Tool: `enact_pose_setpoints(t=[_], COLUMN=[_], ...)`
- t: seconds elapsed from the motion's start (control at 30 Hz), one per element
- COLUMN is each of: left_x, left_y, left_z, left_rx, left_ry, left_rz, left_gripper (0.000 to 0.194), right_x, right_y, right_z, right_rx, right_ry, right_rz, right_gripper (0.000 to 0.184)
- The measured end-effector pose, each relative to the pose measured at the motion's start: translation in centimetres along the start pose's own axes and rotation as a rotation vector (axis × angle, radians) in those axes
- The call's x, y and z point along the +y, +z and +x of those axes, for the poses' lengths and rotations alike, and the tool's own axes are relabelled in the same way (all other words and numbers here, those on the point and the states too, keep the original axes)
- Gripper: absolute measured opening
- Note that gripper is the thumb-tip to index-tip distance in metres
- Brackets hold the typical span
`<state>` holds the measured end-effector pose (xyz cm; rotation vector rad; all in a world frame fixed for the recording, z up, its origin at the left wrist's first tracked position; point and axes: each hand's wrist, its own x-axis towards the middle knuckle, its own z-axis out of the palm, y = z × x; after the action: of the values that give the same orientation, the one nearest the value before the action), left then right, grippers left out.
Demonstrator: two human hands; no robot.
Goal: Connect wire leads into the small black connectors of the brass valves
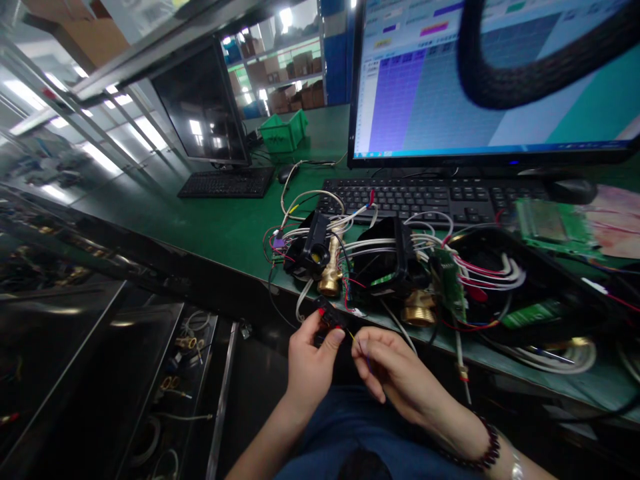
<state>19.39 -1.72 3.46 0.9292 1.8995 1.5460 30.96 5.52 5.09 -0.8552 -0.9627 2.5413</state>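
Observation:
My left hand (311, 363) pinches a small black connector (331, 315) with red on it, just below the bench's front edge. My right hand (387, 367) is closed in a pinch on a thin yellow wire (353, 339) that runs toward that connector. Right above both hands lie black housings with brass fittings (330, 279) and a bundle of white, red and black wires. A green circuit board (447, 280) stands among the wires to the right.
A green bench (220, 223) carries two keyboards (227, 183), a dark monitor (203, 103), a lit monitor (480, 73), a mouse and a green bin (284, 133). A dark tray (165, 373) with fittings and hoses sits at lower left. A thick black cable (530, 73) hangs at the top right.

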Motion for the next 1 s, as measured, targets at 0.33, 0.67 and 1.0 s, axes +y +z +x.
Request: enact_pose_setpoints(t=[0.33,0.67,1.0], left_x=[0.2,0.2,0.2], left_y=[0.1,0.1,0.3], left_z=[0.0,-0.1,-0.1], left_rx=[-0.014,-0.013,0.052], left_ry=[0.004,0.006,0.077], left_rz=[0.009,-0.008,0.104], left_gripper=[0.030,0.028,0.018], right_x=[0.9,1.0,1.0], right_y=[0.0,0.2,0.4], right_z=[0.1,0.1,0.5], right_rx=[0.031,0.105,0.151], right_ry=[-0.188,-0.117,-0.096], right_rz=[0.033,0.017,-0.036], right_gripper=[0.042,0.044,0.039])
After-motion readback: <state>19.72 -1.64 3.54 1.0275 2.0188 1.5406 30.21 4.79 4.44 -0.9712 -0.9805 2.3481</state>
